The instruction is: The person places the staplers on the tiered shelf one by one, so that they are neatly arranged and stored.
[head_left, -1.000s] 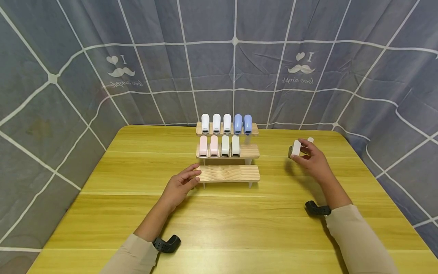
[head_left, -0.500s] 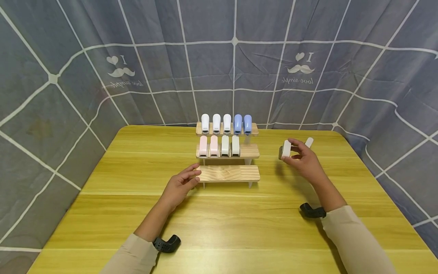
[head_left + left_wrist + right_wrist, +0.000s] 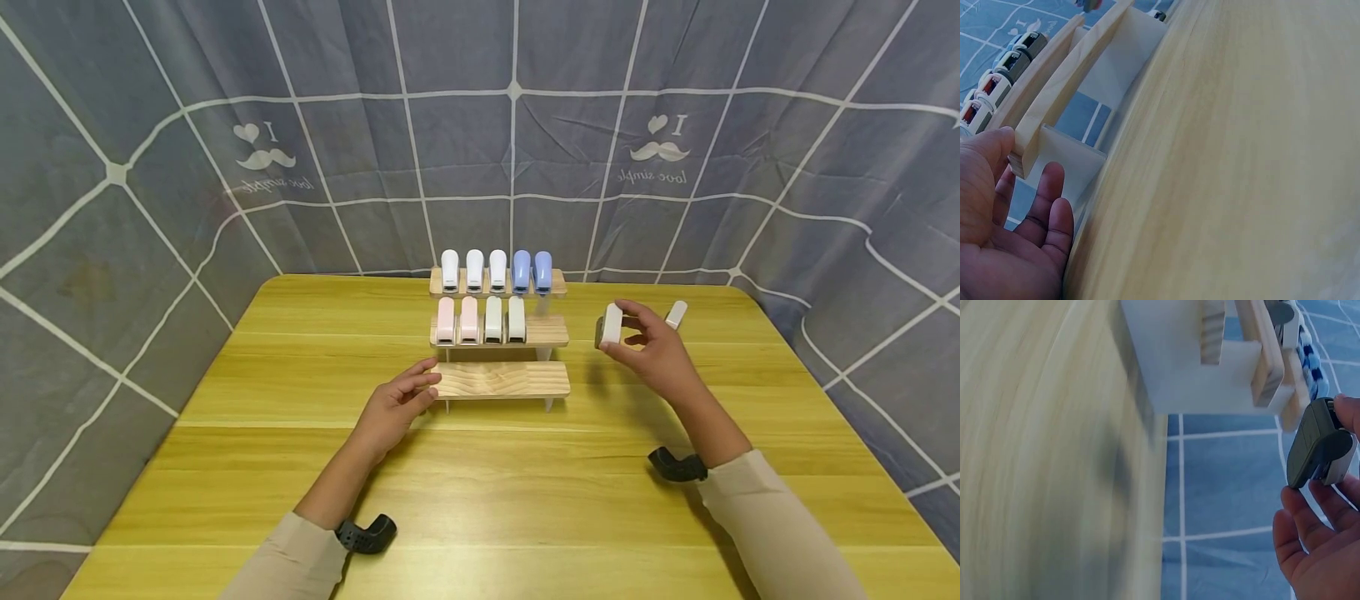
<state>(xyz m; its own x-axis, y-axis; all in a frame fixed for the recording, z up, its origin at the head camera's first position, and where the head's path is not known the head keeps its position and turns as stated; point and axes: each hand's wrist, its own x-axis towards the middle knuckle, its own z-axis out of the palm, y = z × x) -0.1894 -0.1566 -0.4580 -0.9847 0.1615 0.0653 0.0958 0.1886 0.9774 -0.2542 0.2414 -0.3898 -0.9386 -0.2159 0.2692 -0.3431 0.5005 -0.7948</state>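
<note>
A three-tiered wooden stand (image 3: 502, 381) stands mid-table on white supports. My left hand (image 3: 394, 410) grips the left end of its lowest tier, the thumb (image 3: 999, 142) on one side of the board and fingers beyond it. To the right of the stand, my right hand (image 3: 654, 354) holds a small white mini stapler (image 3: 612, 323) above the table between thumb and fingertips; its grey base (image 3: 1313, 440) shows in the right wrist view. Behind that hand lies another white stapler (image 3: 677, 313).
White staplers (image 3: 474, 271) and blue staplers (image 3: 522, 272) fill the top tier. On the middle tier stand pink staplers (image 3: 446, 320) and off-white staplers (image 3: 516, 320), with bare board to their right. A grey checked curtain (image 3: 465, 150) surrounds the wooden table (image 3: 480, 500).
My right hand has carried the held stapler leftward toward the stand, bringing the other white stapler behind it more into view. My left hand stays at the lowest tier.
</note>
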